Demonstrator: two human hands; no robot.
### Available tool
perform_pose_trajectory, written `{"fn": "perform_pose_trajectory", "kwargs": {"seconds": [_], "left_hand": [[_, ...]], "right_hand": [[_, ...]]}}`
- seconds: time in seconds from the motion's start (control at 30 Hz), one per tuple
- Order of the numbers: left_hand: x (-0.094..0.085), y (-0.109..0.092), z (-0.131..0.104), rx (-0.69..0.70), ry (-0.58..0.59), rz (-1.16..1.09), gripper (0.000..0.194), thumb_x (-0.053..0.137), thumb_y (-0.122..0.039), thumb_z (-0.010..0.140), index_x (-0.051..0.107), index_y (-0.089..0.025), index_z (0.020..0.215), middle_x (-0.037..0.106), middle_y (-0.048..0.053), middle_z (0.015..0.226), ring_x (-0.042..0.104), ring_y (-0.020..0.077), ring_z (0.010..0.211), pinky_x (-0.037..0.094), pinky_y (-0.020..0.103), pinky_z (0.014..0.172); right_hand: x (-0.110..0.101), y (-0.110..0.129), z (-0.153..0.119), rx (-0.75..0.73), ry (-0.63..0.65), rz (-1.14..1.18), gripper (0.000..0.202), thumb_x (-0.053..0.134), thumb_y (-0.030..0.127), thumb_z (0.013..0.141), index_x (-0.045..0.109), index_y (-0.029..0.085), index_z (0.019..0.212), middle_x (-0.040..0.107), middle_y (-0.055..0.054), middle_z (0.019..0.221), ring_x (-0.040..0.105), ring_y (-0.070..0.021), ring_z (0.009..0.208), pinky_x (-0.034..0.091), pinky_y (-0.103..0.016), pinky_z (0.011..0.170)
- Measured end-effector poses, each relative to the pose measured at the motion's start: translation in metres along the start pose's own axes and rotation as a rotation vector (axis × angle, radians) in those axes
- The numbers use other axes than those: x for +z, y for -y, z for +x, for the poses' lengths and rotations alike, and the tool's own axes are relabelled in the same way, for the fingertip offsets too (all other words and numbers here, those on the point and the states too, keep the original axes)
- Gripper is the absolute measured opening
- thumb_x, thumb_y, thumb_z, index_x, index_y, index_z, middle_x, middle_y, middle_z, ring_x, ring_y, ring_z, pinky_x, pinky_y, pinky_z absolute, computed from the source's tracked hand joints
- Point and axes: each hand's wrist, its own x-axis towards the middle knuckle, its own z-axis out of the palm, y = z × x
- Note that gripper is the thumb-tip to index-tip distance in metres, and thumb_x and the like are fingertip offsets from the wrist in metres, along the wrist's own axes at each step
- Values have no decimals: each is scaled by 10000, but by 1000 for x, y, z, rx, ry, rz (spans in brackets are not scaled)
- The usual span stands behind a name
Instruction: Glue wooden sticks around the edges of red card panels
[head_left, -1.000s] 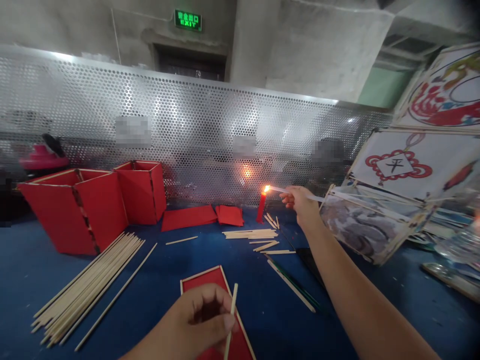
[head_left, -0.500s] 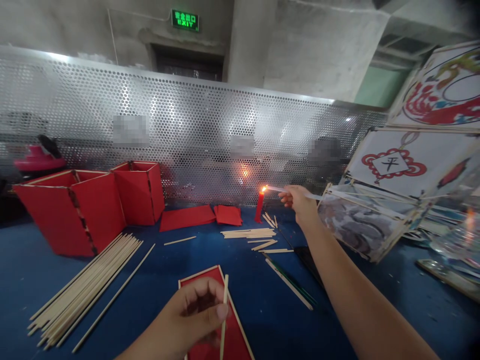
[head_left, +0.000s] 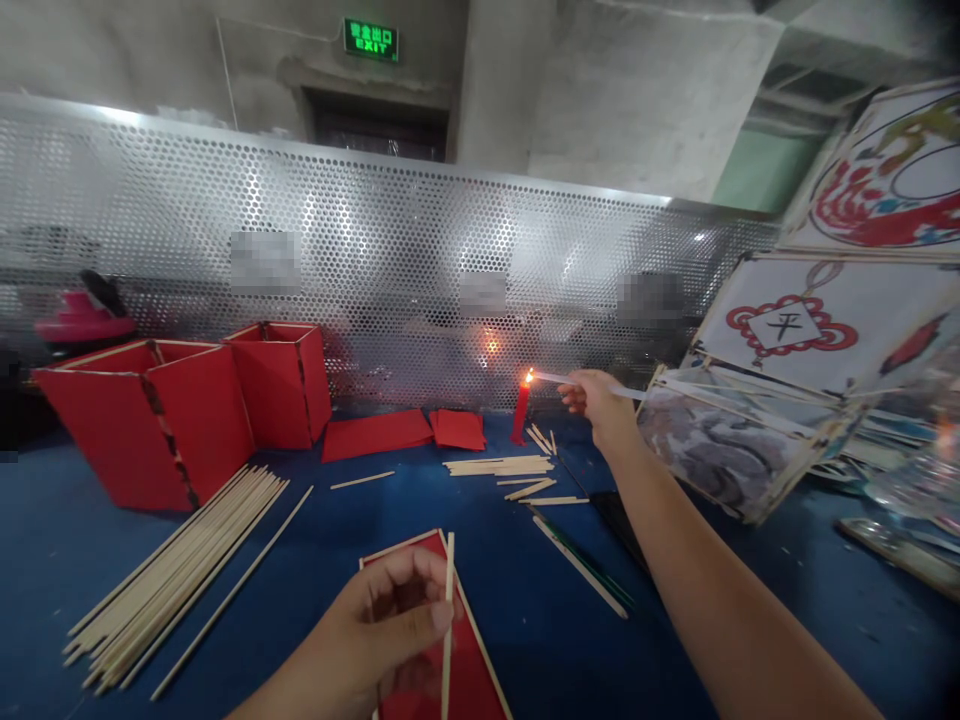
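My left hand (head_left: 397,625) pinches a thin wooden stick (head_left: 448,640) upright between thumb and fingers. Beneath it lies a red panel (head_left: 484,685) edged with wooden strips. My right hand (head_left: 598,400), its arm stretched forward, holds a translucent whitish stick (head_left: 553,378). The stick's left tip is at the flame of a lit red candle (head_left: 520,412) standing on the blue table (head_left: 315,640). Short wooden sticks (head_left: 499,466) lie in front of the candle, and flat red pieces (head_left: 379,434) are to its left.
Red box frames (head_left: 187,430) stand at the left, behind a bundle of long sticks (head_left: 180,580). Painted lantern panels (head_left: 795,320) rise at the right. A perforated metal screen (head_left: 390,270) runs along the back. Thin rods (head_left: 581,565) lie right of centre.
The stick in my left hand stands slightly higher in view. My right hand has hardly moved, and its stick's tip remains at the flame.
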Motion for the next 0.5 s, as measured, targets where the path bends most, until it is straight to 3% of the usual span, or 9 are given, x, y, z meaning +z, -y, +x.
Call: {"fn": "perform_pose_trajectory", "kwargs": {"seconds": [0.1, 0.23, 0.33, 0.43, 0.5], "left_hand": [[-6, 6, 5, -24, -52, 16, 389, 949, -403, 602, 717, -195, 836, 552, -54, 728, 482, 73, 610, 431, 187, 536], [-9, 5, 9, -63, -103, 13, 447, 953, -473, 557, 722, -204, 830, 556, -55, 713, 487, 70, 582, 430, 179, 496], [-4, -2, 7, -60, -119, 11, 435, 956, -469, 553, 718, -198, 795, 574, -52, 709, 510, 73, 590, 467, 187, 517], [1, -5, 4, -37, -100, 11, 433, 964, -466, 538, 722, -188, 766, 576, -55, 674, 500, 71, 583, 478, 183, 514], [3, -5, 1, -26, -93, 13, 415, 963, -450, 551, 731, -186, 771, 573, -57, 662, 491, 68, 578, 463, 169, 495]], "right_hand": [[3, 17, -7, -52, 2, 80, 70, 634, 170, 853, 610, 183, 789, 637, 45, 567, 546, -90, 437, 397, -168, 375], [5, 66, -39, -171, 46, 219, 50, 628, 263, 828, 641, 216, 814, 657, 37, 621, 600, -97, 510, 478, -188, 464], [1, 97, -80, -359, 247, 343, 85, 737, 231, 747, 653, 234, 756, 636, 46, 604, 602, -103, 542, 508, -205, 522], [-8, 104, -127, -394, 355, 348, 224, 774, 159, 717, 577, 242, 650, 475, 98, 452, 496, -80, 402, 417, -180, 414], [-17, 95, -155, -313, 459, 262, 137, 739, 228, 792, 613, 272, 760, 526, 90, 463, 527, -108, 410, 455, -207, 430]]}}
